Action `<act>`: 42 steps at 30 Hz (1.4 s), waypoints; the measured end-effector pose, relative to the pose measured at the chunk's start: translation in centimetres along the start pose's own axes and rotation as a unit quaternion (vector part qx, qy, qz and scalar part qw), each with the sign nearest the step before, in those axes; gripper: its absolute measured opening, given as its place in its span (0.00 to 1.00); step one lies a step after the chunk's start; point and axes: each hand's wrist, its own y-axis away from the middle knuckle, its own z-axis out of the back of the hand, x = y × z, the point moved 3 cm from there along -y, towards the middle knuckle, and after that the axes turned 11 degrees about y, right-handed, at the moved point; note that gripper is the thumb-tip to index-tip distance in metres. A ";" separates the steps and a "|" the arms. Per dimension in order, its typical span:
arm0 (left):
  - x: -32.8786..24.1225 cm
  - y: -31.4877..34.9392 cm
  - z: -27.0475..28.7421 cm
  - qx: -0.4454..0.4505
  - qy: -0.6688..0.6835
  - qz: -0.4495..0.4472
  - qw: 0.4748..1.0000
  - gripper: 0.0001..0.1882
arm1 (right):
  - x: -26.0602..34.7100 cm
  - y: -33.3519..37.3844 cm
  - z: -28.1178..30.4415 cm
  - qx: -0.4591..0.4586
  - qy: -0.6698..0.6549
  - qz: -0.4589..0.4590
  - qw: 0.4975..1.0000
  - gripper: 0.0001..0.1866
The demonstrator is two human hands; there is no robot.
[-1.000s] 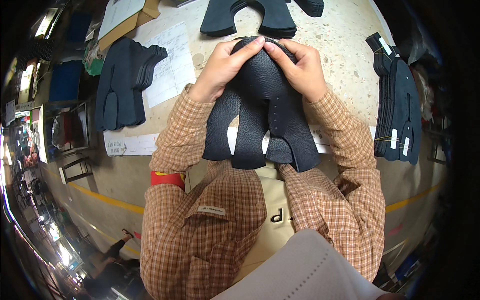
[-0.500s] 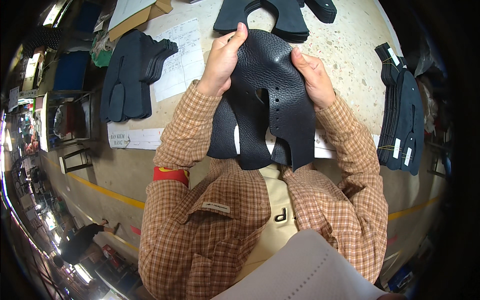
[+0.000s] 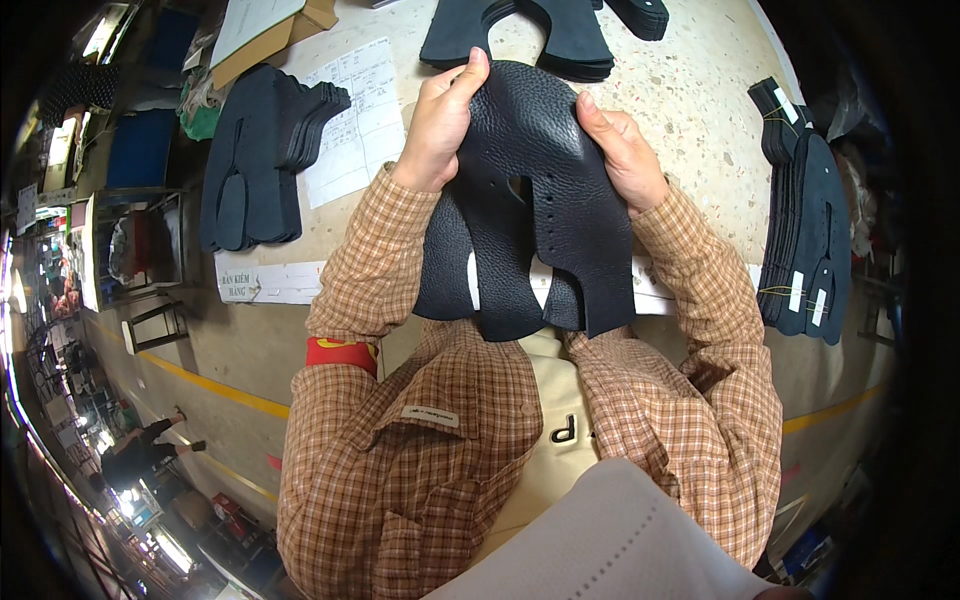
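- A shoe or leather-goods workshop, by all signs.
- Speckled stone-like bench (image 3: 690,90) spread with stacks of cut black leather pieces (image 3: 255,160) at upper left, top centre and right edge.
- Paper tags on the right-hand stack (image 3: 805,240); printed sheet (image 3: 355,115) and cardboard (image 3: 290,30) at top left.
- Yellow floor line (image 3: 215,385) at lower left, as on a factory floor.
- Shelving and crowded work stations along the far left rim, with another person (image 3: 140,450) standing there.

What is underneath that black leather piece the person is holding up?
Below the leather piece, held by both hands, a white paper strip on the table shows through its slots. The rest beneath is covered.
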 end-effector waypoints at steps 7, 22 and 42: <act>0.1 0.1 -0.4 0.002 0.018 -0.033 0.999 0.20 | -0.2 -0.1 -0.1 -0.047 0.012 -0.010 0.999 0.28; -0.8 -0.5 -1.9 0.069 -0.257 -0.298 0.917 0.13 | 6.9 -6.1 -0.4 0.057 0.623 0.149 0.766 0.17; 1.4 -3.2 2.5 -0.069 -0.247 -0.236 0.937 0.17 | 0.6 -4.7 0.0 0.115 0.358 -0.051 0.925 0.19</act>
